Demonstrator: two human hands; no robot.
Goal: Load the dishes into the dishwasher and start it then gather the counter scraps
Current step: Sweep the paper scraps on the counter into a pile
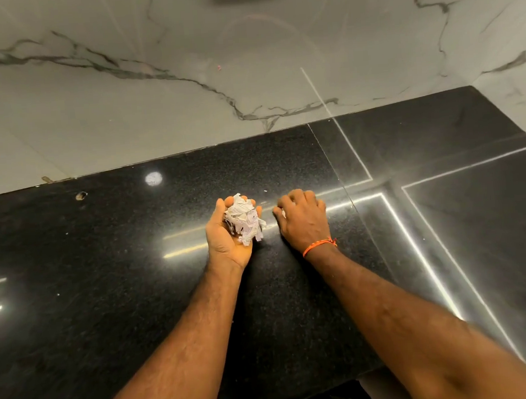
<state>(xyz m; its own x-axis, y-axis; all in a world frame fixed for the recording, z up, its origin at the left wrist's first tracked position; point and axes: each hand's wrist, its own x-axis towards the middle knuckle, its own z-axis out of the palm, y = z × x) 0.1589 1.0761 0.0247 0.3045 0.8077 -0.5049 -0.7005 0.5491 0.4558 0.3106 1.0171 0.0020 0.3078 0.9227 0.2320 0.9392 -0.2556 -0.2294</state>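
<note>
One white marble-veined wall (156, 113) stands behind one polished black speckled bench (105, 272), which carries streaks of reflected light. Two bare forearms reach over the bench: left hand (231, 232) palm up, grip cupped around one wad of white paper scraps (244, 221); right hand (303, 220) palm down just beside it, fingers curled on the bench, grip contents cannot be told. One orange wrist thread (319, 245) on the right; one small white fleck (265, 191) lies beyond the hands.

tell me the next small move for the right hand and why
Probably lift the right hand and drop its bit of paper into the left hand, which is cupped palm up around a wad of paper scraps beside it. The right fingers seem to pinch a white scrap on the black counter.
</note>
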